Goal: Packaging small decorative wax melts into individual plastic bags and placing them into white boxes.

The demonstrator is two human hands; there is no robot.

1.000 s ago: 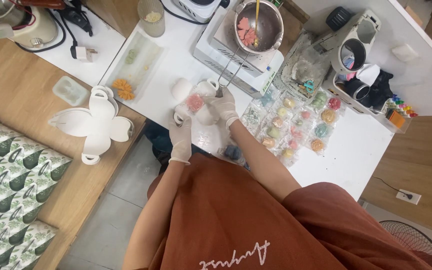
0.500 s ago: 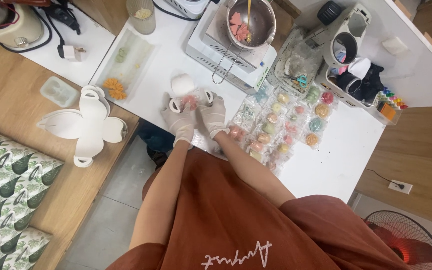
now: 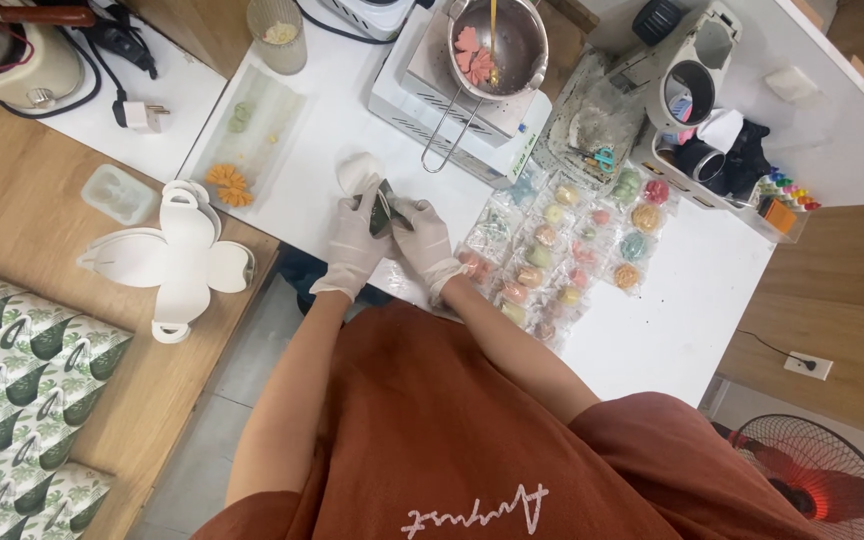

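Holding a small dark mould (image 3: 384, 208) between both gloved hands, L (image 3: 357, 240) & R (image 3: 422, 238), fingers closed on it, over the tabletop (image 3: 352, 120) edge beside a white lump (image 3: 357, 170); we'd keep grip even & steady, w/o squeezing

Thin matt white gloves cover both hands, left hand (image 3: 354, 245) and right hand (image 3: 426, 243), over a smooth white tabletop (image 3: 337, 120), a shiny metal strainer (image 3: 497, 45) upper centre, matt wooden bench (image 3: 12, 215) at left.
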